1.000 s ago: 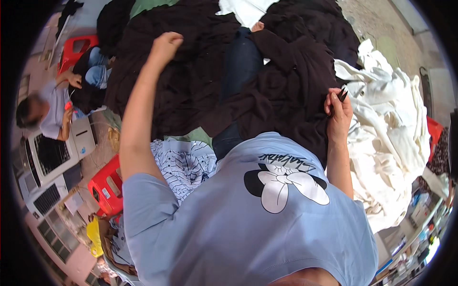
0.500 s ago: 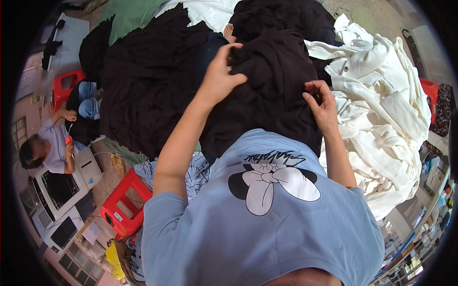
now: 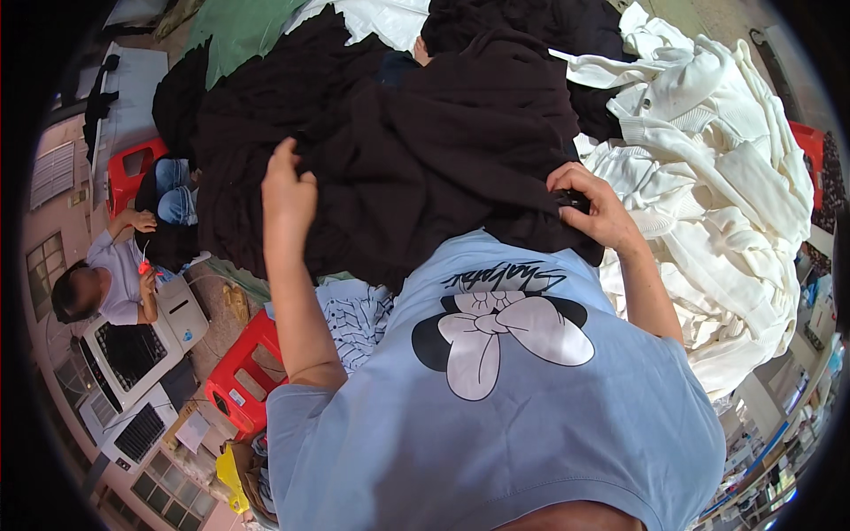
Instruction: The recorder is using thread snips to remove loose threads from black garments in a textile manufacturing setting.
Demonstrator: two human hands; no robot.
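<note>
Across my lap lies a dark brown, nearly black knit garment (image 3: 434,133), spread in loose folds. At its left side my left hand (image 3: 290,190) is closed, with its fingertips at the raised cloth edge. On the other side, my right hand (image 3: 598,208) is curled with thumb and fingers together at the garment's right edge. A small dark, shiny bit shows between those fingers; I cannot make out whether it is cloth or something else. More dark garments (image 3: 239,168) are heaped beyond my left hand. To the right, a large pile of white knit garments (image 3: 708,177) lies close by my right forearm.
A red plastic stool (image 3: 252,372) stands at my left, near patterned cloth (image 3: 350,319). Farther left a person (image 3: 115,279) sits beside a pale machine (image 3: 146,341), holding a red-handled tool. Green sheeting (image 3: 235,35) lies at the back, and another dark heap (image 3: 522,22) is behind the garment.
My left hand has moved left and nearer to me, and the dark garment now stretches wider across my lap. My right hand has come slightly nearer and closed more at the cloth's edge.
</note>
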